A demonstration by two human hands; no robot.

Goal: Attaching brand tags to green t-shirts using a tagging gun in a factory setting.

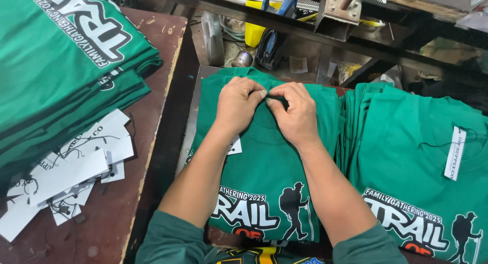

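Green fabric front and centre: a folded T-shirt (264, 157) lies on the dark board, just left of a tagged stack (422, 162). Left hand (236, 104) and right hand (295, 111) meet at its collar, fingertips pinched tight together, probably on a thin tag string. Loose white tags (71, 172) lie piled at left.
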